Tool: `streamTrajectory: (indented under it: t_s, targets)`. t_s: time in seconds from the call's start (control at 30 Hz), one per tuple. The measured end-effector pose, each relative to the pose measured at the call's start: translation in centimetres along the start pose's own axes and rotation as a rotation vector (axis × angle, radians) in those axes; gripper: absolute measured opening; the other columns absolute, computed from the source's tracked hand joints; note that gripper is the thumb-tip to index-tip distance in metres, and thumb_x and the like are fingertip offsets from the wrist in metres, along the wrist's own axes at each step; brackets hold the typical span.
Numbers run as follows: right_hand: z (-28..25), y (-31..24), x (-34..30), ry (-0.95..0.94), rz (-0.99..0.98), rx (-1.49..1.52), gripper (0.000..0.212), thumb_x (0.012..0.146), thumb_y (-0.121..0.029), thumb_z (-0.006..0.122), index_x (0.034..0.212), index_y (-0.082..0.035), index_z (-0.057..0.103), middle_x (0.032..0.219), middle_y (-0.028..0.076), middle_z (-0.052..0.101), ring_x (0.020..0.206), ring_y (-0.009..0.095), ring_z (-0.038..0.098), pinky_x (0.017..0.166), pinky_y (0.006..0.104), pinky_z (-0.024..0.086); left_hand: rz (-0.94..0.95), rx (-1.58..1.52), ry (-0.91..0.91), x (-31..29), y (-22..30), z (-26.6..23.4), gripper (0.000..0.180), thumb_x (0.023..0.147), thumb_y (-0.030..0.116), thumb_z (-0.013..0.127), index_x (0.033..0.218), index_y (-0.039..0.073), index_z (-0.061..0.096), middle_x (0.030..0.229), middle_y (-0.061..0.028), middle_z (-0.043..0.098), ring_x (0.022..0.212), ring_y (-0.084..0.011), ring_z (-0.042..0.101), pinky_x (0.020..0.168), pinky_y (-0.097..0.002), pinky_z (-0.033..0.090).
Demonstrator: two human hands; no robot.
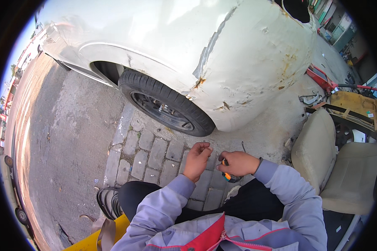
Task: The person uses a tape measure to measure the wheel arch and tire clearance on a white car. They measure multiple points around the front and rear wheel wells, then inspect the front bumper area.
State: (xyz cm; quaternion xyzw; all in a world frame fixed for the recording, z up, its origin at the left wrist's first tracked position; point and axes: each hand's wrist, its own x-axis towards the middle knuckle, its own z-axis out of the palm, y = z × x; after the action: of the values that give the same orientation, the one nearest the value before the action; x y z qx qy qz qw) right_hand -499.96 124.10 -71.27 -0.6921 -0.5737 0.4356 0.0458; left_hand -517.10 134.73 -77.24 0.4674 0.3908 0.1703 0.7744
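My right hand point(238, 163) is wrapped round an orange and black hand tool point(230, 177). Its lower end shows below the fingers, but its kind is not clear. To the left, just apart from it, my left hand point(197, 161) is closed with thumb and fingertips together. Whatever the left fingers hold, if anything, is too small to make out. Both hands are above the grey paving bricks point(158, 152), close to the black car wheel point(167, 104). Over the wheel is a white car body point(255, 62), dented, rusty and marked by a long grey seam.
Beige car seats point(347, 175) stand on my right, with a red jack-like tool point(320, 78) and a yellow panel point(356, 104) behind them. A coiled black cable point(109, 201) lies by my left knee, near a yellow object point(83, 242). Asphalt point(71, 138) stretches leftward.
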Motion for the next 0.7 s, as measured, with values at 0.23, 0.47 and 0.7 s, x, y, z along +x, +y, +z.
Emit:
streamTrajectory:
  t_s: [0.23, 0.47, 0.7]
  targets:
    - [3.4, -2.2, -1.4, 0.105, 0.1, -0.148, 0.048, 0.091, -0.049, 0.061, 0.104, -0.003, 0.064, 0.08, 0.019, 0.071, 0.077, 0.04, 0.071, 0.068, 0.0511, 0.055, 0.157, 0.043, 0.014, 2.4, 0.3, 3.0, 0.057, 0.092, 0.01, 0.061, 0.146, -0.004, 0.046, 0.118, -0.0132, 0.068, 0.094, -0.0156, 0.063, 0.081, -0.0308, 0.053]
    - [4.2, -1.8, 0.7, 0.062, 0.14, -0.281, 0.044, 0.089, -0.047, 0.062, 0.099, -0.005, 0.066, 0.078, 0.017, 0.071, 0.074, 0.037, 0.071, 0.067, 0.0495, 0.056, 0.184, 0.191, -0.087, 4.0, 0.3, 3.1, 0.072, 0.085, 0.013, 0.063, 0.152, -0.004, 0.04, 0.13, -0.0234, 0.061, 0.097, -0.0261, 0.068, 0.081, -0.0362, 0.056]
    - [2.7, -0.7, 2.8, 0.037, 0.127, -0.33, 0.043, 0.089, -0.046, 0.062, 0.091, -0.004, 0.07, 0.079, 0.016, 0.072, 0.077, 0.037, 0.071, 0.07, 0.0481, 0.057, 0.183, 0.24, -0.127, 4.5, -0.2, 2.6, 0.074, 0.083, 0.011, 0.063, 0.153, -0.002, 0.04, 0.128, -0.0229, 0.062, 0.091, -0.0238, 0.069, 0.078, -0.0357, 0.056]
